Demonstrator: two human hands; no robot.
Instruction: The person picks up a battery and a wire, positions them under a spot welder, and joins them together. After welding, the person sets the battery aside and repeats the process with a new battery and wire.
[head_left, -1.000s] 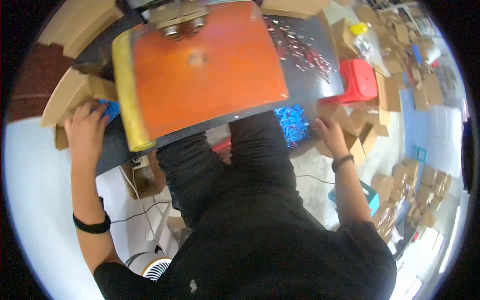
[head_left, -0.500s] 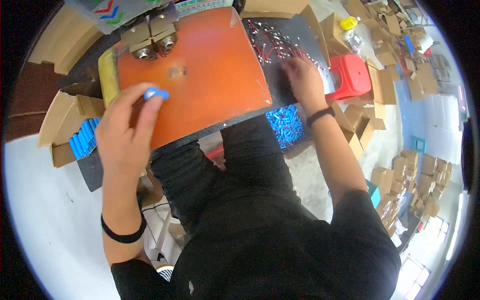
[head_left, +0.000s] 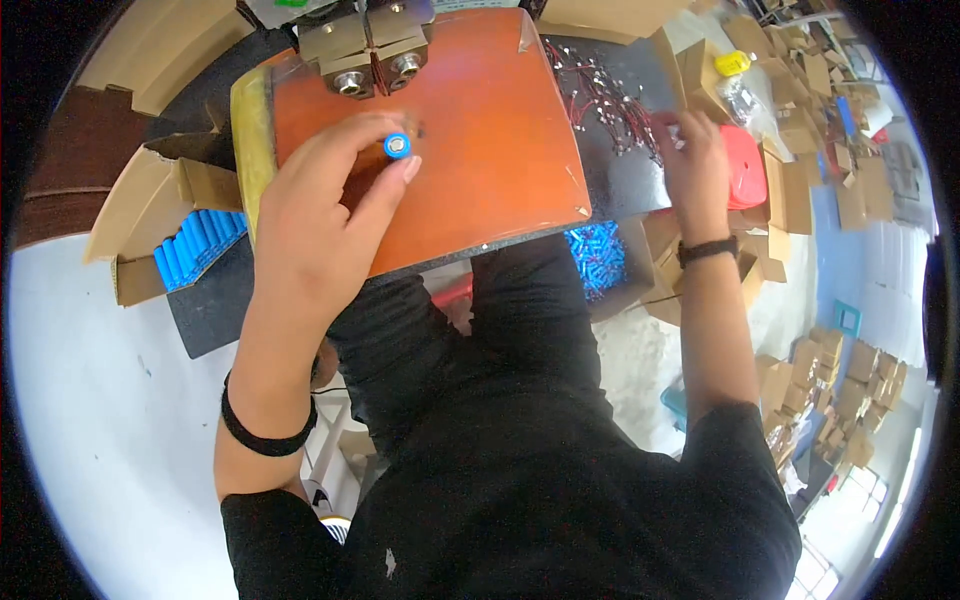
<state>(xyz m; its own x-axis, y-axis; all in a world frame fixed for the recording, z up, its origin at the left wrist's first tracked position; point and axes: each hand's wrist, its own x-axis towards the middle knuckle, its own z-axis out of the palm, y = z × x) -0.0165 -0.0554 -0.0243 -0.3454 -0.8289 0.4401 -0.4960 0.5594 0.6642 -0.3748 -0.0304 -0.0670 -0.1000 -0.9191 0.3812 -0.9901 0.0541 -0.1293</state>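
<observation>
My left hand [head_left: 318,215] pinches a blue cylindrical battery cell [head_left: 397,146] between thumb and fingers over the orange work mat [head_left: 490,150]. One round metal end of the cell faces up toward me. Just beyond it are the metal head of a machine [head_left: 372,62] and its thin copper-coloured tips. To the right, my right hand [head_left: 697,165] is closed at the edge of a pile of red and black wire leads [head_left: 610,100]. A small white end, like a lead's connector, shows at its fingertips; blur hides the detail.
An open carton [head_left: 150,215] at the left holds rows of blue cells. Below the bench's right side, a box contains many small blue cells [head_left: 597,255]. A red stool [head_left: 745,170] stands past my right hand. Cardboard boxes [head_left: 800,380] are stacked farther right.
My left hand has brought the cell closer to the machine tips and turned its end upward. My right hand has moved from the leads toward the pile's right edge. The whole view has shifted slightly.
</observation>
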